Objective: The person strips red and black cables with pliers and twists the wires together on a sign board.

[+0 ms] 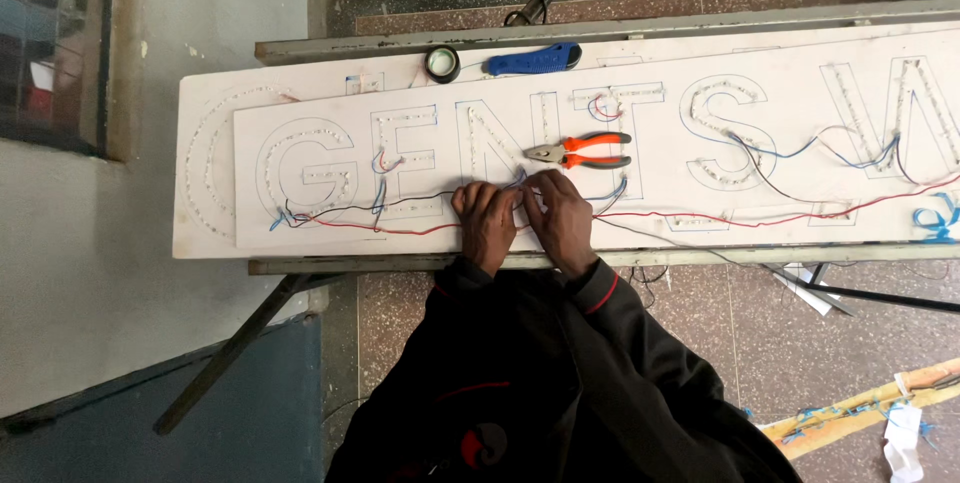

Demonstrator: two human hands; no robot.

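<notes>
Overhead view of a long white sign board (210, 168) laid across a narrow metal frame (400, 263), with large letter outlines traced on it and rows of small lights set along the outlines. The left hand (487, 223) and the right hand (560, 218) are seen side by side at the near edge of the board, around its middle, fingertips meeting. The fingers of both hands are drawn together and pinched on a bundle of thin wires (518, 183), blue among them; the exact grip is too small to be made out. A red wire (760, 219) and a black wire (420, 201) are run along the lower part of the board, passing under the hands toward both ends.

Just beyond the right hand, orange-handled pliers (585, 151) are laid flat, apart from the fingers. At the far edge a roll of black tape (443, 63) and a blue-handled tool (535, 60) are placed next to each other, well apart from the hands. Open board is left to either side of the hands.

The frame is stood on a speckled stone floor (700, 313); a pale wall (100, 273) is met at the board's left end. Scraps and a yellow strip (860, 408) are seen on the floor at lower right.
</notes>
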